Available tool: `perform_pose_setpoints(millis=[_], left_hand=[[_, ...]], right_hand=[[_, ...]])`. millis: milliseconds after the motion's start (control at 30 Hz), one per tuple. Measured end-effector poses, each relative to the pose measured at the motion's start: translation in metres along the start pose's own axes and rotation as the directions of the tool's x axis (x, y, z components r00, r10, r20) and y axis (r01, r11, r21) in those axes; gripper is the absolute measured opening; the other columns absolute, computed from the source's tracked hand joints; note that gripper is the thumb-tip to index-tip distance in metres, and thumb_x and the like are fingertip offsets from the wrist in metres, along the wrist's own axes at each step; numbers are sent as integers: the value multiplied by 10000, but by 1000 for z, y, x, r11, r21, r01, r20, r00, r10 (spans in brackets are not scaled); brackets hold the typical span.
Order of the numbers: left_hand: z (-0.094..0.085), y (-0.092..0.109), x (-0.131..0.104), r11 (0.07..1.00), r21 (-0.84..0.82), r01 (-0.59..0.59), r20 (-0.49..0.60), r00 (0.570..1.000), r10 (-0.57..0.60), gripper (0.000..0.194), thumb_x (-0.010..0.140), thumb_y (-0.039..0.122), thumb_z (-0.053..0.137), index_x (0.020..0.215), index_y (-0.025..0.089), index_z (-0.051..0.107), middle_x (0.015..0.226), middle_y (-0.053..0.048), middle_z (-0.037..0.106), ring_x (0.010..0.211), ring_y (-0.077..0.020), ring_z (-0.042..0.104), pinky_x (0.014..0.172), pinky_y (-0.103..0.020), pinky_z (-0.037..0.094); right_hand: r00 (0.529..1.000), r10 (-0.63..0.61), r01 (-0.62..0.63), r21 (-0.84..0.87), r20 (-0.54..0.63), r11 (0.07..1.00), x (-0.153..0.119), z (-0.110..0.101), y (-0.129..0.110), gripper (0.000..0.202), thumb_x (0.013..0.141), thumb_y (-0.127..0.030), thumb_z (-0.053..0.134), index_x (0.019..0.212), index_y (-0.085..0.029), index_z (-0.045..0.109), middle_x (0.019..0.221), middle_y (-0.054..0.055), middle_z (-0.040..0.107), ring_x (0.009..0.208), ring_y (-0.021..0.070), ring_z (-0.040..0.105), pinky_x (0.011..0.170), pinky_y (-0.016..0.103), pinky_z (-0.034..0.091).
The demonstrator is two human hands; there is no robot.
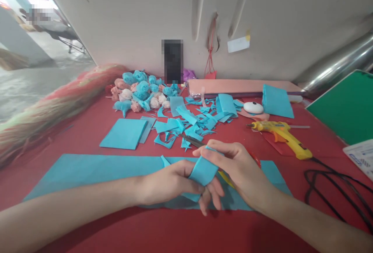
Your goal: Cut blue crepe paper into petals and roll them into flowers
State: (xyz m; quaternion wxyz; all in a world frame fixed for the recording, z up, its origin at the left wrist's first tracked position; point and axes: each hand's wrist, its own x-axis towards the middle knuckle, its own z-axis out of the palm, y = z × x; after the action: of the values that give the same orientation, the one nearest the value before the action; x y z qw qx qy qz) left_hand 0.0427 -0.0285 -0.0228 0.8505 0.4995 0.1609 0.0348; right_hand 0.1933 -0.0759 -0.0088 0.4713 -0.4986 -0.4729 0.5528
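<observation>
My left hand (177, 181) is closed on a blue paper piece (204, 170), its thumb lying over the lower part of the paper. At the top edge of the same piece, the fingers of my right hand (236, 163) pinch the paper. Scissors (194, 141) lie just beyond my fingers, their dark blades pointing left and their handles partly hidden behind my right hand. A long blue sheet (96, 171) is spread flat beneath both hands. Folded blue paper (124, 134) and a heap of blue scraps (189, 123) lie beyond it.
Paper flowers (142, 90) are piled at the back left, near an upright dark phone (173, 61). A yellow glue gun (284, 134) with a black cord lies on the right. Behind it are a white device (253, 108), blue paper (276, 101) and a green board (346, 107).
</observation>
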Motion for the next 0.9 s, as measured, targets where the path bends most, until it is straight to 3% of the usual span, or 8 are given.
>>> perform_pose_setpoints(millis=[100,200,333,433,567,767,900], left_hand=[[0,-3,2,995,-96,-9,-63,998,3,271,614,72,464,805,83,657,599,-23,587,466,-69,406,510,-210,328],[1,-2,1,997,-73,-25,-130,991,15,234,652,145,446,751,79,647,525,-5,519,444,-64,341,473,-212,257],[2,2,-2,987,147,63,-177,984,-37,324,828,364,456,744,106,633,496,31,460,457,-61,386,493,-197,313],[2,4,-4,970,223,97,-175,983,-58,344,835,408,474,735,115,624,497,47,459,457,-52,407,510,-187,352],[2,4,-5,973,204,108,-167,983,-74,320,854,376,465,757,112,617,511,39,506,449,-44,404,493,-177,339],[4,3,-4,991,134,-23,-83,996,34,363,856,410,454,756,97,609,458,40,494,375,-35,299,401,-184,255],[4,1,-3,990,134,-39,-167,984,62,334,821,409,519,659,118,543,478,35,517,360,-25,301,364,-181,208]], right_hand=[[1000,15,-15,-9,-4,1000,0,0,1,245,785,-439,610,697,-230,701,522,-21,476,679,117,499,681,227,413],[999,48,-48,14,7,999,1,0,2,307,801,-453,583,642,-208,676,504,-13,475,635,113,495,535,200,400],[997,54,-49,83,-53,995,2,2,2,204,753,-406,647,766,-210,703,771,14,578,716,117,529,419,168,375],[990,140,-133,152,-31,979,2,3,1,236,750,-411,648,830,-195,700,666,-4,543,544,83,502,388,175,367],[981,192,-182,196,-34,964,1,3,1,302,739,-438,654,901,-186,692,558,-32,507,385,45,400,365,184,353],[971,150,-178,143,187,974,-2,8,1,429,744,-502,620,1074,-229,631,600,-23,544,421,57,443,465,191,419],[983,84,-103,107,166,989,-4,15,-1,264,811,-453,559,974,-286,682,813,-3,605,647,85,543,614,181,474]])
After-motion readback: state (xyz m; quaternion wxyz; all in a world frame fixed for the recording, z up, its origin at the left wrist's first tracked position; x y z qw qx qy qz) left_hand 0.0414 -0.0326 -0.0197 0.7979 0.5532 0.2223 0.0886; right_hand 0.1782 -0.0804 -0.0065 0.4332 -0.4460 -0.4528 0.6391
